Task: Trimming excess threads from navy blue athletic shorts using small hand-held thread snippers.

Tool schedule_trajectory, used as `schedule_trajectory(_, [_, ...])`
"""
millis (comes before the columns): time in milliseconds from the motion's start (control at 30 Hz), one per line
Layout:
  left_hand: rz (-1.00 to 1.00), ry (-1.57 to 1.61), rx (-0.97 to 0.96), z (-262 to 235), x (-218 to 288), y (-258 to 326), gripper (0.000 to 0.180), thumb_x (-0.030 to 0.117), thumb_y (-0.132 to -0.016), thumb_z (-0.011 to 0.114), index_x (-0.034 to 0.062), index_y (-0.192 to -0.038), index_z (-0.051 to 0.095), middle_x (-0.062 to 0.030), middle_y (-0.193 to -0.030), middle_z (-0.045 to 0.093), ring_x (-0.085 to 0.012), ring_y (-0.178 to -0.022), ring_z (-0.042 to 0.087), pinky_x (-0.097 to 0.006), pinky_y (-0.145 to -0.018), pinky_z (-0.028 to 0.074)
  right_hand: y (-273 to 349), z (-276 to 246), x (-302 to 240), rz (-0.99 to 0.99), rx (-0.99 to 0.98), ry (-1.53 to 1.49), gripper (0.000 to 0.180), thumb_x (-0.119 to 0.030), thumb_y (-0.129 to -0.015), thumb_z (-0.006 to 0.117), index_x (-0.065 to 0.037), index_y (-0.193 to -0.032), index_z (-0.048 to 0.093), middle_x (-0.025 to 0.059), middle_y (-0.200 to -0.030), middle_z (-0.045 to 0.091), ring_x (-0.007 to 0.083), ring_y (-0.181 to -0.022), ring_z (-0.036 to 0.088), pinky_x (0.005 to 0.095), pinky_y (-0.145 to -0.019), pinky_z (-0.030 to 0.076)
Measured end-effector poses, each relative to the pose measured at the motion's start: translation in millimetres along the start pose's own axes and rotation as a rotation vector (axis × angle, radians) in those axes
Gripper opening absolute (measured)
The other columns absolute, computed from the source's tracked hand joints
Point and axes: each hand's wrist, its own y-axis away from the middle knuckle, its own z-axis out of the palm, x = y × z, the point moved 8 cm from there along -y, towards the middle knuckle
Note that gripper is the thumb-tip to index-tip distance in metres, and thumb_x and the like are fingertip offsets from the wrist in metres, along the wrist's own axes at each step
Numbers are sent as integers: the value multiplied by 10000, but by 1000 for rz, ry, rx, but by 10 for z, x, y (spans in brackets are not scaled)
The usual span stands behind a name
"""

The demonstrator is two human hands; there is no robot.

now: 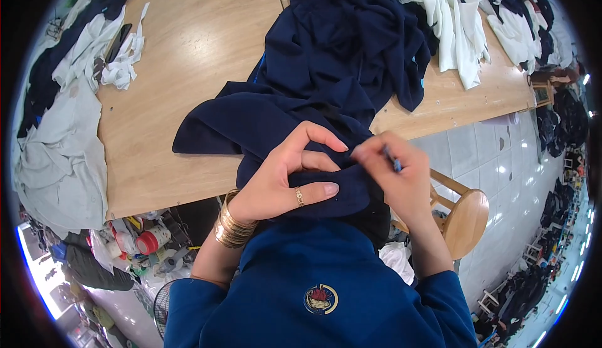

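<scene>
A dark navy garment (342,47) lies heaped on the wooden table, its near end drawn over the front edge toward my body. My left hand (276,175) holds a fold of it, the thumb on top of the cloth and the index finger raised in a curve. Close by on the right, my right hand (401,166) is closed, with its fingertips at the cloth and slightly blurred. A small blue thing (394,160) pokes out between its fingers; its kind is too hidden to tell.
White garments (448,15) are piled at the far right of the wooden table (169,109). Pale grey cloth (63,153) hangs over its left side. A round wooden stool (467,222) stands at the right, and a red-and-white bottle (153,240) sits among clutter below the table.
</scene>
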Motion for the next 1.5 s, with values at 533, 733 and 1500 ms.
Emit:
schedule_trajectory(533, [-9, 0, -11, -31, -8, 28, 445, 28, -748, 661, 51, -1125, 426, -21, -869, 605, -50, -825, 559, -205, -782, 413, 42, -54, -139, -45, -90, -138, 129, -46, -743, 678, -47, -862, 627, 9, -786, 594, 79, -720, 546, 198, -604, 394])
schedule_trajectory(733, [-9, 21, -39, -16, -28, 16, 448, 40, -744, 668, 54, -1126, 433, -23, -900, 594, -54, -848, 560, -216, -793, 419, 63, 67, -176, -61, -137, -150, 83, 18, -753, 617, -46, -775, 569, -23, -707, 527, 42, -614, 420, 181, -564, 315])
schedule_trajectory(1500, [-101, -137, -41, -83, -3, 44, 209, 109, -727, 726, 5, -889, 645, -34, -821, 656, -62, -736, 579, -193, -696, 454, 66, 34, 83, 26, -189, -307, 119, -140, -806, 659, -40, -814, 593, -24, -684, 512, 51, -623, 429, 194, -573, 333])
